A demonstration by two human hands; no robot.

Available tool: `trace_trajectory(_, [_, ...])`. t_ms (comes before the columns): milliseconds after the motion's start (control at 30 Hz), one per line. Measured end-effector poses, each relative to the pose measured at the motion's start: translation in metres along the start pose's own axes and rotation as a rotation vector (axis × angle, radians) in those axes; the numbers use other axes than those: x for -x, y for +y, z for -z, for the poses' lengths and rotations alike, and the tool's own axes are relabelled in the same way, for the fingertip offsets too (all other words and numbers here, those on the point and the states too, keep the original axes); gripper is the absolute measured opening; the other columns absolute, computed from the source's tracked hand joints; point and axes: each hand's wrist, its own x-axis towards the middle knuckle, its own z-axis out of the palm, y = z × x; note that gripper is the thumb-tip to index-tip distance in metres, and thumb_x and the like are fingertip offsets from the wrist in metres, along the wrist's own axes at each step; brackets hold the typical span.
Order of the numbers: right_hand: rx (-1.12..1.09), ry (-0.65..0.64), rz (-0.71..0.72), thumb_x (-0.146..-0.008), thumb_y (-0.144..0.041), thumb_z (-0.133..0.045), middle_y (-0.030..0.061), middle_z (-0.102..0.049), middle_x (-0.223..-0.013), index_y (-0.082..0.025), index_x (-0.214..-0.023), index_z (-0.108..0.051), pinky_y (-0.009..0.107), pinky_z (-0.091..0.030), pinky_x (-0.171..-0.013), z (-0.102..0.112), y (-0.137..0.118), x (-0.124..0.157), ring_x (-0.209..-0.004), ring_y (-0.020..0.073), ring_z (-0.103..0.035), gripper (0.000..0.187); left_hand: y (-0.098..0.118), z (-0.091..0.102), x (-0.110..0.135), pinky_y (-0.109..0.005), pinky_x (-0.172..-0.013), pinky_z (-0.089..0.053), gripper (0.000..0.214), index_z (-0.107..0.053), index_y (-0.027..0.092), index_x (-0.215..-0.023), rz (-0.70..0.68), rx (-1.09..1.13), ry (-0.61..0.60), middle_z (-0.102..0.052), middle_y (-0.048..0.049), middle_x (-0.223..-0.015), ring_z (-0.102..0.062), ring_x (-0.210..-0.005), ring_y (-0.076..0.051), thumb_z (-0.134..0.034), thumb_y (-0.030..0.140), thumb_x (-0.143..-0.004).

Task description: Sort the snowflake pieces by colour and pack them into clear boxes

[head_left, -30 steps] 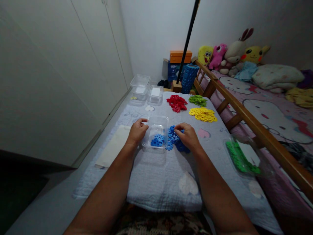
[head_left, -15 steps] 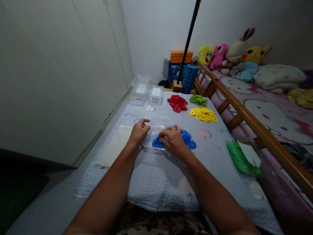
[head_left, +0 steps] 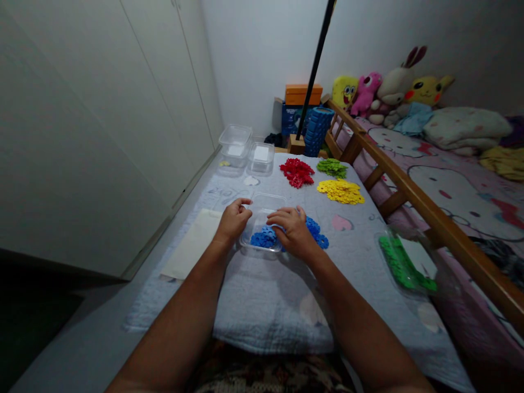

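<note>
A clear plastic container (head_left: 268, 203) sits in front of me, with blue flower-shaped plastic pieces (head_left: 263, 238) in its near part. My left hand (head_left: 234, 221) is closed on the container's left rim, the thumb and forefinger close together. Over the right side of the container is my right hand (head_left: 290, 226), its fingers apart and nothing visible in them. Just behind that hand, on the cloth, lies a pile of blue pieces (head_left: 318, 232), partly hidden by it.
Farther back lie piles of red pieces (head_left: 297, 172), light green pieces (head_left: 332, 168) and yellow pieces (head_left: 341, 191). Clear containers (head_left: 261, 156) stand at the back left. A pale flat sheet (head_left: 192, 245) lies left, a box of green pieces (head_left: 406, 265) right, beside the wooden bed rail (head_left: 409, 194).
My right hand's fingers have spread from a pinch, and the hand has lifted a little. The blue pieces in the container show more plainly. My left hand has stayed in place.
</note>
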Motion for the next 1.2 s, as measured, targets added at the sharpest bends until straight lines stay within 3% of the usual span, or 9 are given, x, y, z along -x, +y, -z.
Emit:
trace_trajectory(133, [0.079,0.117,-0.147,-0.091,-0.017,-0.056,0.008,-0.072,-0.118,-0.024,-0.104,-0.074,0.052,-0.028,-0.111,0.024,0.024,0.001,-0.117,0.027,-0.055,0.023,-0.002,0.002,-0.001,-0.023,-0.048,-0.024,0.04,-0.066,0.016,-0.104,0.0,0.01,0.014,-0.036,0.0085,-0.057,-0.033,-0.049,-0.011,-0.06,0.027,-0.065])
trace_trajectory(267, [0.235,0.025,-0.339,-0.087,-0.027,-0.065,0.01,-0.068,-0.112,-0.024,-0.104,-0.075,0.043,-0.038,-0.095,0.047,0.054,0.012,-0.11,0.0288,-0.056,0.02,-0.001,0.002,0.0,-0.023,-0.049,-0.024,0.04,-0.066,0.016,-0.103,0.002,0.013,0.02,-0.035,0.0084,-0.058,-0.032,-0.05,-0.011,-0.06,0.027,-0.065])
trace_trajectory(433, [0.309,-0.135,-0.43,-0.075,-0.031,-0.078,0.0064,-0.07,-0.101,-0.024,-0.098,-0.074,0.033,-0.038,-0.08,0.058,0.081,0.024,-0.094,0.0236,-0.059,0.024,-0.002,0.003,-0.001,-0.023,-0.049,-0.024,0.041,-0.066,0.016,-0.103,0.011,0.009,0.027,-0.035,0.0085,-0.058,-0.031,-0.049,-0.01,-0.06,0.028,-0.064])
trace_trajectory(567, [0.298,-0.228,-0.445,-0.073,-0.024,-0.079,0.0043,-0.071,-0.094,-0.022,-0.09,-0.071,0.029,-0.037,-0.075,0.055,0.085,0.024,-0.088,0.0205,-0.059,0.02,-0.002,0.004,-0.002,-0.023,-0.049,-0.024,0.042,-0.067,0.015,-0.104,0.009,-0.005,0.037,-0.037,0.0081,-0.058,-0.032,-0.049,-0.01,-0.06,0.028,-0.064])
trace_trajectory(733, [0.254,-0.212,-0.459,-0.076,-0.02,-0.073,0.0012,-0.071,-0.085,-0.021,-0.083,-0.067,0.027,-0.034,-0.069,0.058,0.08,0.021,-0.077,0.0167,-0.059,0.01,-0.004,0.005,-0.003,-0.023,-0.049,-0.024,0.043,-0.066,0.015,-0.105,0.017,-0.005,0.044,-0.037,0.0082,-0.058,-0.031,-0.049,-0.01,-0.06,0.028,-0.065])
trace_trajectory(1033, [-0.014,-0.063,-0.378,-0.069,-0.018,-0.068,-0.002,-0.063,-0.07,-0.021,-0.069,-0.063,0.026,-0.037,-0.062,0.062,0.08,0.023,-0.065,0.0143,-0.055,0.006,-0.002,0.005,-0.002,-0.023,-0.049,-0.023,0.043,-0.066,0.015,-0.105,0.026,-0.009,0.048,-0.037,0.008,-0.059,-0.031,-0.05,-0.011,-0.06,0.028,-0.064])
trace_trajectory(1200, [-0.372,-0.068,-0.356,-0.071,-0.031,-0.067,-0.0036,-0.056,-0.065,-0.021,-0.07,-0.06,0.024,-0.038,-0.056,0.067,0.075,0.023,-0.061,0.0128,-0.051,0.013,0.001,0.005,-0.001,-0.023,-0.049,-0.023,0.042,-0.066,0.016,-0.103,0.028,-0.005,0.051,-0.035,0.0083,-0.058,-0.032,-0.05,-0.011,-0.06,0.028,-0.064])
